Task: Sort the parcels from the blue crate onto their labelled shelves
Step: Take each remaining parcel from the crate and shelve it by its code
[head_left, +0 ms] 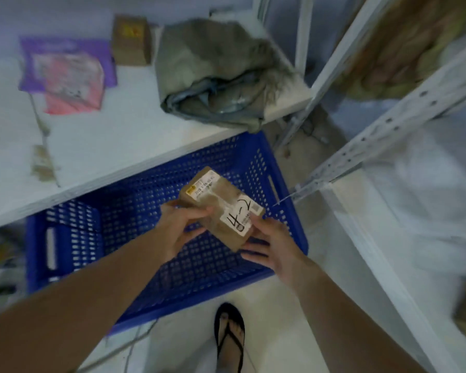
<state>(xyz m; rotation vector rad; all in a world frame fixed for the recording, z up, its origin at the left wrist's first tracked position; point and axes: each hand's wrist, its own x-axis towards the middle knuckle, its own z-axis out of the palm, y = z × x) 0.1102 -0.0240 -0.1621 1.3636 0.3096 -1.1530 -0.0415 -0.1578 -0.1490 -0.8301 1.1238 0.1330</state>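
Observation:
I hold a small brown cardboard parcel (215, 200) over the blue perforated crate (277, 181) on the floor. A white label on the parcel carries handwriting that reads like "4-2". My left hand (180, 227) grips the parcel's left side, thumb on top. My right hand (269, 246) holds its near right corner from below. Apart from the parcel, the visible crate bottom shows no parcels. The crate stands partly under a white shelf (113, 146).
On the white shelf lie a grey bag parcel (215, 76), a purple and pink mailer (65, 74) and a small brown box (131, 40). A white metal rack (388, 125) with parcels stands at right. My sandalled foot (229, 337) is on the floor near the crate.

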